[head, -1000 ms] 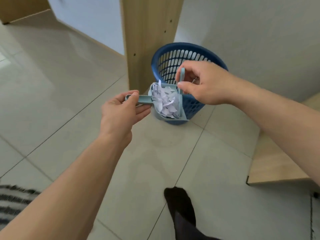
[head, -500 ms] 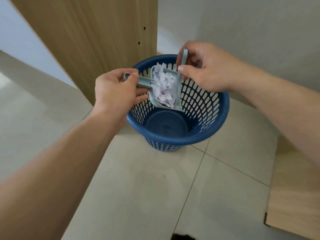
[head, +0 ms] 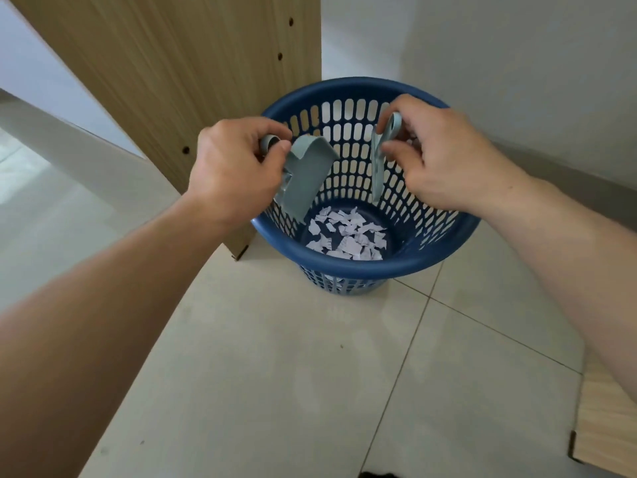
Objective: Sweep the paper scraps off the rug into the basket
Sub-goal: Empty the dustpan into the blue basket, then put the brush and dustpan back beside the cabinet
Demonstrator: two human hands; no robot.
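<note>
A blue slotted plastic basket [head: 444,243] stands on the tiled floor. White paper scraps [head: 346,234] lie on its bottom. My left hand [head: 234,167] grips the handle of a small grey-blue dustpan [head: 306,174], which is tipped mouth-down over the basket's left side and shows no scraps on it. My right hand [head: 437,157] pinches a small grey-blue brush [head: 379,157], held upright inside the basket's right half. The rug is out of view.
A tall wooden panel [head: 193,81] stands right behind and left of the basket. A grey wall [head: 517,63] runs behind. A light wooden board [head: 606,426] lies at the lower right. Pale floor tiles [head: 310,374] spread in front.
The view has closed in on the basket. The dustpan has tipped over and its scraps have dropped to the basket's bottom. The brush has moved right, away from the pan.
</note>
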